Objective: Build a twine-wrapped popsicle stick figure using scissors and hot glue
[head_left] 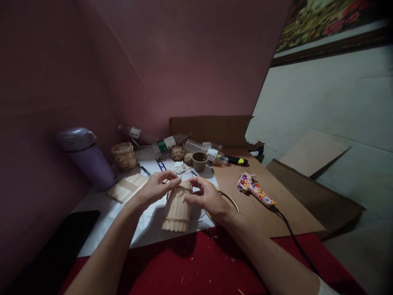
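Observation:
A holder made of upright wooden sticks (177, 211) stands tilted on the white sheet, with twine round its upper and lower parts. My left hand (159, 185) is at its upper left edge, thumb and fingers closed near the rim. On the upper right side, my right hand (206, 196) has its thumb and fingers pressed on the holder and the twine there. Whether a loose twine end is pinched in the fingers is too small to tell. Behind my right wrist lies a gold ring (231, 199), partly hidden.
A flowered glue gun (256, 190) with a black cord lies on brown cardboard (294, 211) at the right. Behind are plastic bottles (196, 146), twine balls (178, 153) and a cup (199, 164). At the left are a purple tumbler (92, 164), a basket (124, 157) and sticks (123, 190).

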A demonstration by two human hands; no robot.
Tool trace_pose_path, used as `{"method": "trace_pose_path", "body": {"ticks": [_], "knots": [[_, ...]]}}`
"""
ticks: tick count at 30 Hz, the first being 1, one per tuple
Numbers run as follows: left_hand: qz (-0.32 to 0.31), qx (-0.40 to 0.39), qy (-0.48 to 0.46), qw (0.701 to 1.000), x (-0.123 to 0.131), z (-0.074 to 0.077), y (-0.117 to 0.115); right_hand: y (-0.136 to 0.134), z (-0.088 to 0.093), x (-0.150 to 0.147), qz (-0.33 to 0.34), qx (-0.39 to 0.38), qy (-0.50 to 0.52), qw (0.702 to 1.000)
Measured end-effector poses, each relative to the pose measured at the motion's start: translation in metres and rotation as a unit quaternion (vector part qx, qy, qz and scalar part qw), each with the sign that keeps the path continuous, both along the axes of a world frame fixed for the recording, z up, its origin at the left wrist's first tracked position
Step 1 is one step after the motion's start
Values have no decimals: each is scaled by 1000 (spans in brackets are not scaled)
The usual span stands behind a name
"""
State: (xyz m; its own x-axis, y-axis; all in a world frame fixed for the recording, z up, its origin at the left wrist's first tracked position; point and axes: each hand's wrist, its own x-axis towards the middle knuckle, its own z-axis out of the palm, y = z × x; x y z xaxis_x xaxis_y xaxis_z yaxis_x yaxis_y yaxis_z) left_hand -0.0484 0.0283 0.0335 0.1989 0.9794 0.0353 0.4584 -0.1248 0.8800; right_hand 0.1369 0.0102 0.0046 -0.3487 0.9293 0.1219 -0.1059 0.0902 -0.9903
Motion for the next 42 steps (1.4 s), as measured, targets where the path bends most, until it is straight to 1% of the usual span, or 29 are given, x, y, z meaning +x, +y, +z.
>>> {"method": "trace_pose_path", "body": {"ticks": [2,4,6,8,11,14,16,21,24,28,31,33,38,42], "knots": [[55,50,41,996,1,-2,4,3,-4,0,-6,-5,0,1000],[88,69,54,992,1,-4,5,5,-7,-1,-8,-15,-1,1000],[91,57,55,993,-1,-3,0,6,-8,-1,-6,-24,3,1000],[79,20,35,996,-1,-2,-10,6,-6,-1,-7,-28,7,1000],[37,-79,-62,994,4,-1,-31,4,-1,0,-11,-25,10,1000],[-11,-140,-202,969,14,-3,-41,5,1,3,-22,-15,16,1000],[-25,-156,-258,953,22,-5,-40,9,1,6,-32,-8,17,999],[36,-136,-304,942,43,-8,-27,20,-1,13,-46,9,23,999],[44,-137,-320,937,48,-13,-27,22,0,16,-45,5,31,998],[37,-109,-342,933,46,-23,-32,18,3,15,-38,-6,34,999],[38,-84,-350,932,45,-26,-34,14,4,13,-41,2,24,999],[39,-84,-350,932,45,-26,-34,12,5,13,-47,4,19,999],[54,-87,-351,931,47,-25,-34,14,6,15,-19,-23,61,998],[63,-94,-353,929,47,-24,-34,15,5,15,-32,-24,74,996]]}}
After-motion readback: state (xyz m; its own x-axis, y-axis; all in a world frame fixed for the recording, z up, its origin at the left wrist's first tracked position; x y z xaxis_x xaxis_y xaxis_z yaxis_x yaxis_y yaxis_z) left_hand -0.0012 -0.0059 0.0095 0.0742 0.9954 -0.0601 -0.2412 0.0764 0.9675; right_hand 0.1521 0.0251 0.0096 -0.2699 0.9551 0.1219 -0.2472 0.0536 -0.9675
